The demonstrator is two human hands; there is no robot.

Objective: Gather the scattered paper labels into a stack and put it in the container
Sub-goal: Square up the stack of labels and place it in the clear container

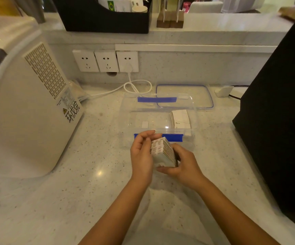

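A thick stack of paper labels [162, 151], white with dark printed dashes along the edges, is held upright between both hands just above the counter. My left hand [141, 154] presses its left face, fingers curled over the top. My right hand [183, 163] cups its right side and bottom. Right behind the hands stands a clear plastic container [125, 117] with blue clips, open on top. Another bundle of white paper labels [181, 119] lies inside it at the right end.
The container's clear lid [183, 89] with a blue rim lies behind it. A cream appliance [28, 106] stands at the left, a black box [281, 129] at the right. Wall sockets [106, 61] and a looped white cable [136, 87] sit at the back.
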